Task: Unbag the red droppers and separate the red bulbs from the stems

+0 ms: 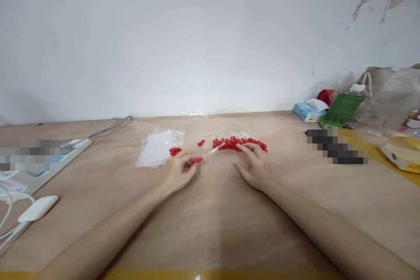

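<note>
Mid-frame, our left hand (pixel 180 169) pinches slim translucent tube (pixel 214 150), likely light, bendy, best held by red end (pixel 197 160); right hand (pixel 257 167) half-open, hold unclear.

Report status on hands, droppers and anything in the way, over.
Left hand holding red-ended dropper. Right hand open at dropper pile. Plastic bags beside left hand; no blockage seen.

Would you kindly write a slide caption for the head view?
Left hand holding a red-ended tube, right hand at a row of similar tubes.
</note>
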### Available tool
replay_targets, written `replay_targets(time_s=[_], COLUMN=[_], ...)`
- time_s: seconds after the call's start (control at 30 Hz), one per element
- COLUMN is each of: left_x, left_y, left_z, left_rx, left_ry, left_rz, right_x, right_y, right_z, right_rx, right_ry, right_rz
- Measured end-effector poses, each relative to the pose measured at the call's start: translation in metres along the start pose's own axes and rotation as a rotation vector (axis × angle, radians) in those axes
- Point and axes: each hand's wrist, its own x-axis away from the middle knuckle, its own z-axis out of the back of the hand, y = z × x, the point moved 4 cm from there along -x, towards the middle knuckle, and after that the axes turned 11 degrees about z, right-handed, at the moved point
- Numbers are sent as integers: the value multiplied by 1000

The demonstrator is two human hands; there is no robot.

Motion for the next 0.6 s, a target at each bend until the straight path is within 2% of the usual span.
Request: replay_targets(time_s=[0.1, 0.2, 0.27, 0.43, 0.6], left_x=[24, 33, 36, 38, 36], left_y=[9, 14, 15, 16, 16], left_z=[-10, -18, -20, -21, -24], left_rx=[-49, -44, -41, -38, -33], left_ry=[-8, 19, 29, 53, 10], left_rz=[-208, -356, -422, -477, -437], right_x=[-2, -3, -3, -6, -7], right_y=[-16, -29, -34, -43, -49], right_z=[1, 1, 0, -5, -4], right_rx=[2, -2, -4, -13, -38], right_ry=[-88, -143, -152, -198, -193], right_rz=[162, 283, 312, 357, 372])
